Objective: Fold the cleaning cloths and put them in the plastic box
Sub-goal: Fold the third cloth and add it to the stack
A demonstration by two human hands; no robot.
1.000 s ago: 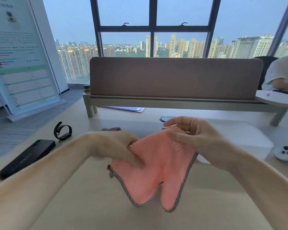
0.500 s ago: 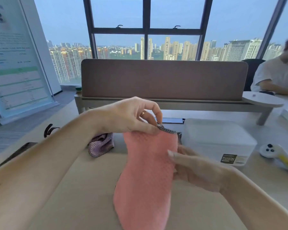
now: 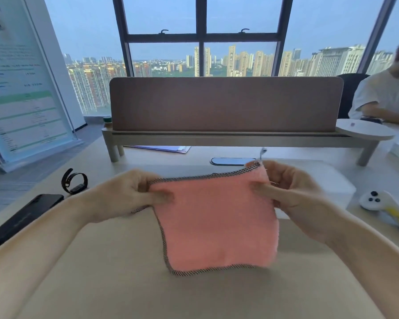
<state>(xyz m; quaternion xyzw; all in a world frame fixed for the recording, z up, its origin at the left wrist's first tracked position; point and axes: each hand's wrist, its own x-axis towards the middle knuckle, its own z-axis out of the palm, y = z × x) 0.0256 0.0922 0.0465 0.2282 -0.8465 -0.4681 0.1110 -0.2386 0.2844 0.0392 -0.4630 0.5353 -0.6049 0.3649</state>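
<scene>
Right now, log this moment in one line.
pink cloth: hangs over table | left hand: pinches top-left | right hand: pinches top-right | plastic box: behind right hand

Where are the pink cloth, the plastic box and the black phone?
pink cloth [image 3: 217,222]: head view, middle of hanging face.
plastic box [image 3: 332,180]: head view, bare lid top.
black phone [image 3: 25,217]: head view, its middle.

Body in view: two arms, nothing else. Left forearm [image 3: 44,240] and right forearm [image 3: 369,259] run bare from wrist to the frame's lower corners. Left grip [image 3: 122,194] and right grip [image 3: 295,196] are bare as well, wrists and knuckles uncovered. Left thumb [image 3: 157,196] is sharp in outline (right grip is motion-blurred, so nail detail can't be read).
</scene>
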